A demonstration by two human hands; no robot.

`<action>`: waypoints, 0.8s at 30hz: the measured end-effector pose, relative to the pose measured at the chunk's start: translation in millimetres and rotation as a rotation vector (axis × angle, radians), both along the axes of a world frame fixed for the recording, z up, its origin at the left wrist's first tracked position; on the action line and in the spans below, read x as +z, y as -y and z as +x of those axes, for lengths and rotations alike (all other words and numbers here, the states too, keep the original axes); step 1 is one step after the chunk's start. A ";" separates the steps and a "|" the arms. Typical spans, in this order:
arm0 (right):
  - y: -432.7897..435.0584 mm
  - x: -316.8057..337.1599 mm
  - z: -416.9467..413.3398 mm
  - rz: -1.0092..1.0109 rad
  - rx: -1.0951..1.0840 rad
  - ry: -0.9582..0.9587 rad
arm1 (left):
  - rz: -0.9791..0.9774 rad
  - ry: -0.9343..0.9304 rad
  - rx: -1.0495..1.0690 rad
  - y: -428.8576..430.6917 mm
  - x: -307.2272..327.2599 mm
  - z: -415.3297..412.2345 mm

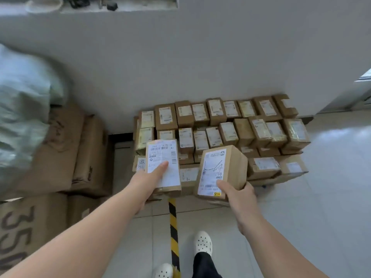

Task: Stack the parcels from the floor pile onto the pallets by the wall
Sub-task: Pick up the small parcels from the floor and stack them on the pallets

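Head: left hand (144, 183) and right hand (239, 194) grip cardboard parcels (234, 163).

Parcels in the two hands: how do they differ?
The left parcel is flatter, its white label covering nearly its whole top; the right parcel is chunkier, with bare brown cardboard beside its label. The right parcel's label carries a big black scrawl; the left parcel's is mostly small print. The right parcel is tilted, a side showing; the left parcel lies flat-on. Both are brown boxes, gripped at the near end by left hand and right hand.
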State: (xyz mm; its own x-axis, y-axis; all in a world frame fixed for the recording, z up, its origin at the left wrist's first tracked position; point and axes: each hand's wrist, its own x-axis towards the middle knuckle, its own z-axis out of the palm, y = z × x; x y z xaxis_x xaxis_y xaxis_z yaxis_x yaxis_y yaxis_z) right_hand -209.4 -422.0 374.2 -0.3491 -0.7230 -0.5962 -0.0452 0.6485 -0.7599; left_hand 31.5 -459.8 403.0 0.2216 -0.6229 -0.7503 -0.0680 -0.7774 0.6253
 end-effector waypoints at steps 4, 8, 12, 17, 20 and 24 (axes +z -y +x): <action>45.1 -41.4 2.3 0.132 0.118 0.069 | 0.042 0.082 0.187 10.3 -44.0 34.1; 76.2 -78.1 7.9 0.254 0.081 0.158 | 0.115 0.071 0.329 12.6 -88.5 51.0; 91.2 -115.6 27.4 0.375 0.076 0.215 | 0.166 -0.032 0.412 16.8 -131.9 55.0; 110.1 -165.2 54.1 0.403 0.109 0.261 | 0.183 -0.048 0.359 31.9 -181.7 70.9; 125.3 -201.6 60.7 0.416 0.145 0.264 | 0.193 -0.004 0.343 41.7 -205.7 82.6; 146.7 -244.6 71.4 0.405 0.162 0.298 | 0.213 0.028 0.338 51.9 -230.4 94.5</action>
